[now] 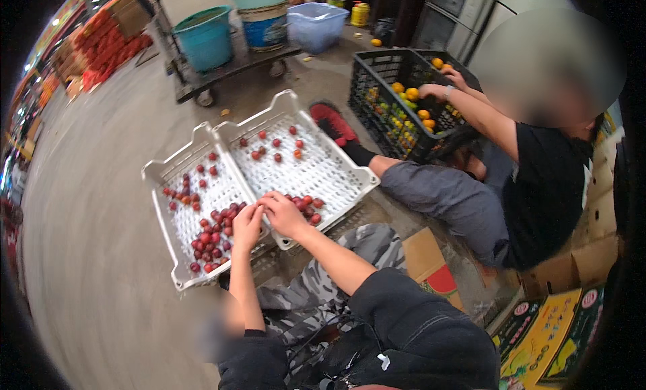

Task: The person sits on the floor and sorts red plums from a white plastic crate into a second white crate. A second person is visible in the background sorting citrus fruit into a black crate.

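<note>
Two white plastic crates stand side by side in front of me. Dark red plums (204, 238) are heaped in the near part of the left crate (162, 216), with several more scattered farther back. In the right crate (348, 193), a few plums (276, 143) lie spread toward the far side and a small cluster (313, 203) sits beside my right hand. My left hand (247, 226) and my right hand (283, 216) meet at the fingertips above the rims between the crates. Whether a plum is between the fingers is hidden.
A seated person (535, 188) at right reaches into a black crate (383, 107) of oranges (412, 94). A cart (237, 70) carries a teal bucket (204, 42). Printed cardboard (545, 339) lies at lower right. Red mesh sacks (108, 47) are stacked at far left.
</note>
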`<move>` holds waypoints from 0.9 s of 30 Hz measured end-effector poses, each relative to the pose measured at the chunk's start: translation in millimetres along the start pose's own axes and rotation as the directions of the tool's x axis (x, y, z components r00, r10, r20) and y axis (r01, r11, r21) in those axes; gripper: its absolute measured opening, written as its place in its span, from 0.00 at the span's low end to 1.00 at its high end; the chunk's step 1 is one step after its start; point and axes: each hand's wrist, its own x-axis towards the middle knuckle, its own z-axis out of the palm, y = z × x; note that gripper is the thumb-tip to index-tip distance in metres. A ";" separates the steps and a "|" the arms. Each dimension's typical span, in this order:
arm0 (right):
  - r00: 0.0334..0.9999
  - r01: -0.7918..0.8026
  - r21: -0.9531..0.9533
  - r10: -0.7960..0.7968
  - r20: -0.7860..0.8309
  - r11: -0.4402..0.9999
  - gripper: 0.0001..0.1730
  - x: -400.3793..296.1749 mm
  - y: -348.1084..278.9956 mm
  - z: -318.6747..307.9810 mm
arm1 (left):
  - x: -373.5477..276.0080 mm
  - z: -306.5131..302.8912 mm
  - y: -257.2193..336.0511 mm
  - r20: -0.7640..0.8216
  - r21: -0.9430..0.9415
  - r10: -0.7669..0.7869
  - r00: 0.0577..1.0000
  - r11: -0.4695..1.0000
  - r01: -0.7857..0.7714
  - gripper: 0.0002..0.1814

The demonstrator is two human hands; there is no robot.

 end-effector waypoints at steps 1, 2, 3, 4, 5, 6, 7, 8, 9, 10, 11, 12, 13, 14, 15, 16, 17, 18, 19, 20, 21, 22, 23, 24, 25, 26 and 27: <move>1.000 0.010 -0.004 -0.010 -0.007 1.000 0.14 1.9 -0.5 -2.3 | 0.3 -2.5 -13.5 -0.018 -0.001 -0.005 1.000 1.000 0.005 0.15; 0.997 -0.036 -0.025 0.035 -0.068 0.999 0.12 1.1 4.6 -3.2 | 1.1 -1.8 -19.9 -0.088 0.115 0.046 0.995 0.993 -0.036 0.15; 0.989 -0.090 -0.054 0.082 -0.125 0.994 0.13 -1.7 14.6 -5.6 | 1.3 -2.4 -26.8 -0.152 0.232 0.104 0.983 0.970 -0.067 0.14; 0.981 -0.159 -0.076 0.149 -0.121 0.984 0.13 -1.8 19.8 -4.3 | 2.1 -13.6 -46.7 -0.181 0.236 0.070 0.981 0.971 -0.026 0.15; 0.969 -0.228 -0.098 0.216 -0.118 0.969 0.13 -2.6 24.8 -3.7 | 1.7 -22.6 -66.7 -0.211 0.237 0.035 0.977 0.971 0.016 0.16; 0.955 -0.290 -0.187 0.271 -0.122 0.939 0.13 -9.4 34.6 -7.8 | -4.2 -21.7 -73.0 -0.237 0.429 0.051 0.970 0.901 0.058 0.17; 0.941 -0.339 -0.266 0.316 -0.124 0.903 0.14 -12.9 38.8 -8.8 | -10.3 -23.8 -82.7 -0.242 0.355 -0.053 0.969 0.924 0.139 0.20; 0.939 -0.344 -0.315 0.327 -0.107 0.884 0.15 -1.5 25.1 3.2 | -12.4 -57.4 -125.5 -0.203 0.349 -0.148 0.968 0.913 0.212 0.23; 0.929 -0.365 -0.383 0.358 -0.092 0.849 0.16 -5.0 32.1 2.9 | -13.9 -52.5 -130.2 -0.149 0.395 -0.219 0.964 0.881 0.261 0.26; 0.918 -0.380 -0.445 0.390 -0.075 0.811 0.16 -8.4 37.7 3.6 | -15.7 -50.6 -132.3 -0.097 0.450 -0.287 0.953 0.841 0.299 0.29; 0.885 -0.428 -0.524 0.459 -0.077 0.737 0.17 -27.8 58.5 -7.3 | -23.7 -25.9 -95.9 -0.037 0.561 -0.331 0.943 0.774 0.294 0.33; 0.873 -0.430 -0.528 0.487 -0.035 0.732 0.19 -26.5 52.3 -4.1 | -22.4 -34.9 -88.8 -0.041 0.584 -0.407 0.913 0.731 0.352 0.38; 0.870 -0.421 -0.528 0.492 -0.007 0.737 0.19 -23.0 46.9 -1.5 | -20.9 -40.6 -101.5 -0.058 0.562 -0.370 0.927 0.755 0.337 0.35; 0.867 -0.412 -0.528 0.497 0.021 0.742 0.19 -17.6 42.3 0.6 | -21.6 -46.9 -104.3 -0.067 0.568 -0.355 0.933 0.755 0.328 0.32; 0.860 -0.409 -0.532 0.508 0.046 0.741 0.19 -15.9 40.6 2.0 | -22.6 -47.7 -105.0 -0.068 0.572 -0.341 0.937 0.756 0.317 0.30; 0.864 -0.416 -0.525 0.502 0.026 0.743 0.20 -19.0 48.1 1.9 | -24.3 -40.1 -95.9 -0.083 0.574 -0.358 0.930 0.746 0.338 0.29; 0.857 -0.423 -0.544 0.514 0.019 0.725 0.20 -23.4 55.9 0.7 | -23.7 -31.6 -86.8 -0.098 0.575 -0.376 0.922 0.735 0.361 0.27; 0.856 -0.415 -0.552 0.516 0.032 0.723 0.20 -20.8 52.3 4.4 | -23.5 -36.6 -88.8 -0.108 0.565 -0.400 0.910 0.729 0.387 0.26; 0.853 -0.412 -0.562 0.521 0.041 0.718 0.20 -19.6 50.9 6.3 | -24.0 -36.4 -83.6 -0.113 0.586 -0.388 0.915 0.718 0.376 0.25; 0.849 -0.400 -0.571 0.524 0.065 0.718 0.21 -20.4 51.0 5.1 | -24.2 -33.8 -78.7 -0.103 0.588 -0.372 0.922 0.725 0.358 0.24; 0.818 -0.416 -0.576 0.566 0.101 0.704 0.23 -19.5 52.6 3.8 | -24.7 -31.2 -73.6 -0.093 0.590 -0.356 0.930 0.733 0.340 0.23; 0.811 -0.365 -0.597 0.559 0.173 0.714 0.25 -17.3 45.1 5.2 | -23.4 -34.5 -77.9 -0.091 0.575 -0.312 0.946 0.759 0.306 0.21; 0.798 -0.313 -0.615 0.551 0.243 0.724 0.27 -16.9 38.1 5.3 | -26.0 -38.2 -82.2 -0.078 0.572 -0.239 0.968 0.784 0.240 0.19; 0.762 -0.280 -0.642 0.572 0.303 0.714 0.31 -15.2 38.6 2.8 | -23.0 -36.6 -82.5 -0.061 0.538 -0.258 0.964 0.805 0.250 0.19; 0.746 -0.273 -0.660 0.587 0.315 0.700 0.37 -13.9 38.2 1.9 | -21.6 -36.4 -82.1 -0.043 0.503 -0.277 0.960 0.824 0.260 0.18; 0.730 -0.274 -0.656 0.596 0.334 0.703 0.37 -13.5 37.2 1.8 | -22.9 -36.3 -83.1 -0.059 0.498 -0.298 0.953 0.819 0.287 0.17; 0.712 -0.277 -0.655 0.608 0.351 0.703 0.37 -13.3 36.7 0.4 | -23.0 -35.6 -80.2 -0.067 0.507 -0.313 0.948 0.807 0.302 0.17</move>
